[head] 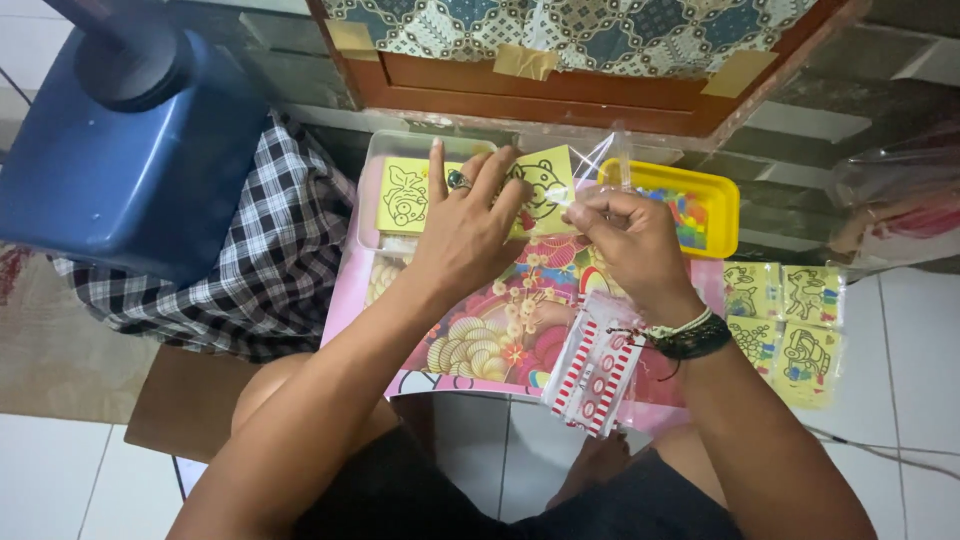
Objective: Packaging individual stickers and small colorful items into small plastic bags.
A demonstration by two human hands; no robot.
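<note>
Pink worktop [480, 385], far edge: left hand [465, 225] flat, open on yellow card [545, 185]; right hand [630, 235] pinches clear sleeve [610, 160] just right.

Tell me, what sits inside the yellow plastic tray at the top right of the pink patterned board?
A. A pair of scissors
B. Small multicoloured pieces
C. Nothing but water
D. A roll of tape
B: the yellow plastic tray, just beyond the right hand, holds a cluster of small multicoloured pieces in red, blue, green and yellow; no scissors, tape or water show in it.
</note>
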